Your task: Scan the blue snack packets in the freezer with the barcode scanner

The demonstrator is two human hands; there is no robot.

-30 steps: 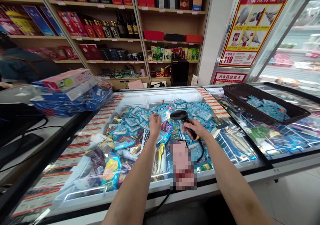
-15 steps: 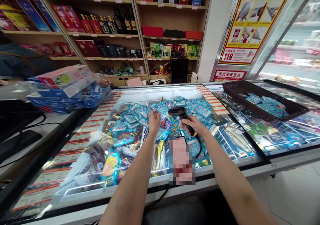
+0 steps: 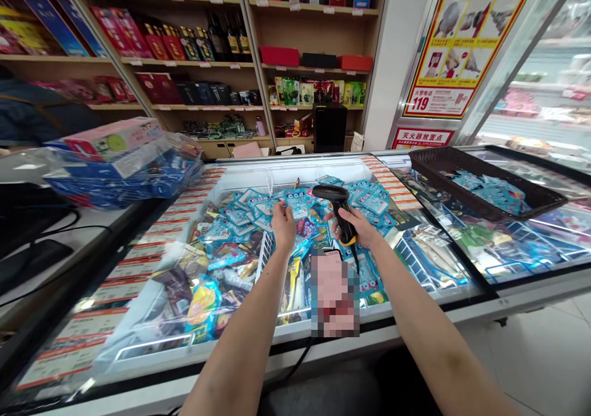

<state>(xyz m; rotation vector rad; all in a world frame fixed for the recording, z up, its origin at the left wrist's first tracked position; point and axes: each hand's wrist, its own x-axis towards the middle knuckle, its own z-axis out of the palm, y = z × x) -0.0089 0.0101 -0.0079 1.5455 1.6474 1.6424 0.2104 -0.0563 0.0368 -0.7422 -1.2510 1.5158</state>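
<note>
Over the glass-topped freezer (image 3: pixel 152 348), my left hand (image 3: pixel 283 226) pinches the left edge of a small blue packet (image 3: pixel 298 202), its printed face turned toward me. A black barcode scanner (image 3: pixel 342 218) with a yellow accent is gripped by its handle in my right hand (image 3: pixel 361 226), its head tilted left toward the packet. From the scanner's base a cable runs down. Many similar blue packets (image 3: pixel 372 202) lie spread on the freezer top around both hands. Below the scanner, near the front edge, lies a phone (image 3: pixel 330 280), mostly blurred out.
On the right, a dark brown basket (image 3: pixel 425 165) holds more blue packets. Plastic-wrapped boxes (image 3: pixel 124 164) stand at the left beside a counter with cables. Shelves (image 3: pixel 198 65) of boxes and bottles line the back. A person's dark blue clothing (image 3: pixel 41 108) shows at far left.
The packet in my left hand now shows its face more flatly, and the hand has shifted slightly left. The scanner has risen a little and stands more upright in my right hand.
</note>
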